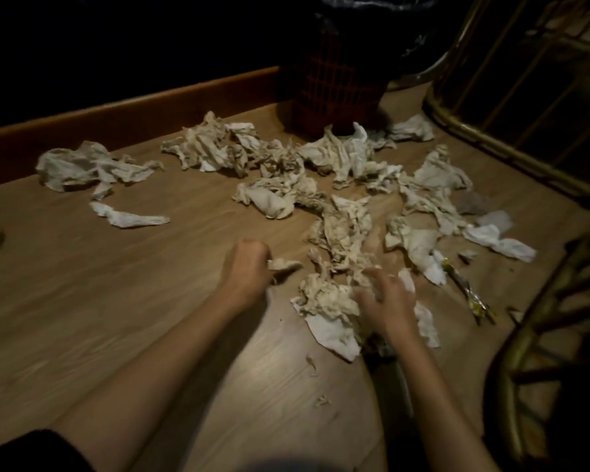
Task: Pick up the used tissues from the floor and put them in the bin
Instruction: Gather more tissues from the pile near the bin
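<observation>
Many crumpled tissues (321,185) litter the wooden floor (116,301) before the lattice bin (334,93). Left hand (246,267) is clenched on a tissue scrap (283,265); right hand (385,301), blurred, seemingly spreads loosely over a wad (324,298).

Two hands, left (246,267) and right (387,301); one bin (338,86); over a dozen crumpled tissues (280,195), exact count unclear.

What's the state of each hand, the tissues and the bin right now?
left hand: closed in a fist on a small tissue.
right hand: fingers spread, resting on a tissue clump, not closed.
scattered tissues: crumpled, lying on the floor.
bin: upright, lined with a bag; contents hidden.
foil wrapper: on the floor, untouched.
</observation>
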`<state>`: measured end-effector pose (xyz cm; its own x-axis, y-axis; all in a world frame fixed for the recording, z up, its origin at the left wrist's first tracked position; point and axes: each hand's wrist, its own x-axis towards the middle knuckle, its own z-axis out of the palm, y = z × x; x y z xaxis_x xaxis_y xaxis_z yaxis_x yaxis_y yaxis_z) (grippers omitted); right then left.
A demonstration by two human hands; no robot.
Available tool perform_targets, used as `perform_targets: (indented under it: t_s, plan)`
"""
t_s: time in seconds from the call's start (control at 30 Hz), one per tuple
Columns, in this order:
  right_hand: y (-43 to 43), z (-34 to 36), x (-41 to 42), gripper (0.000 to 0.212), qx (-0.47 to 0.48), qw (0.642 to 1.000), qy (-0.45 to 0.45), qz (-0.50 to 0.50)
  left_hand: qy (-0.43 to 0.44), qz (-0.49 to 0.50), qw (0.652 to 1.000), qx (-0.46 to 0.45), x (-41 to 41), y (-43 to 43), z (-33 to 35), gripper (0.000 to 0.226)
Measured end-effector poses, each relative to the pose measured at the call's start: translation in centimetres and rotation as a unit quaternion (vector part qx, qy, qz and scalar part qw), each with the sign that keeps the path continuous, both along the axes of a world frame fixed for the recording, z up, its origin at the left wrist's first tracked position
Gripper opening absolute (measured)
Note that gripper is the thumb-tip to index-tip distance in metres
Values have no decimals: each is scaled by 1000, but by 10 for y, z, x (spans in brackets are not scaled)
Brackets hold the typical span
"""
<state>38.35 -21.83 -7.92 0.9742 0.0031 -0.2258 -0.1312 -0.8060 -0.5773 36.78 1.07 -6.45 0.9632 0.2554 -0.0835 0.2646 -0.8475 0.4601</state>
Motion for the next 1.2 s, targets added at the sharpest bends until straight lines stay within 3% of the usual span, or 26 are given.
perform_targets:
  t_s: [0.07, 0.13, 0.2, 0.33, 0.5, 0.7, 0.87, 1.03, 1.2]
  plan:
    - [9, -7, -24, 54, 3, 1000, 23, 15, 9, 18, 999, 35, 0, 11, -8, 11]
    - [23, -12, -41, 59, -44, 998, 2, 36, 14, 22, 999, 32, -3, 20, -16, 20]
    - [37, -17, -50, 55, -77, 994, -43, 69, -8, 38, 999, -8, -9, 22, -21, 24]
    - [49, -20, -38, 43, -36, 989, -95, 106, -33, 20, 997, -62, -28, 2, -18, 29]
    - [21, 8, 23, 34, -6, 995, -92, 49, -70, -100, 985, -124, -85, -42, -13, 21]
    - [16, 27, 87, 33, -59, 983, -156, 73, -106, -342, 932, -46, -132, -86, -27, 13]
    - [46, -8, 100, 58, -97, 976, 3, 195, -80, -410, 907, -49, -148, -93, -52, 9]
    - [51, -27, 89, 32, -80, 970, -127, 191, -102, -384, 917, -34, -126, -89, -54, 11]
    - [30, 5, 116, 26, 15, 987, -47, 153, -122, -203, 968, -87, -60, -82, -44, 17]
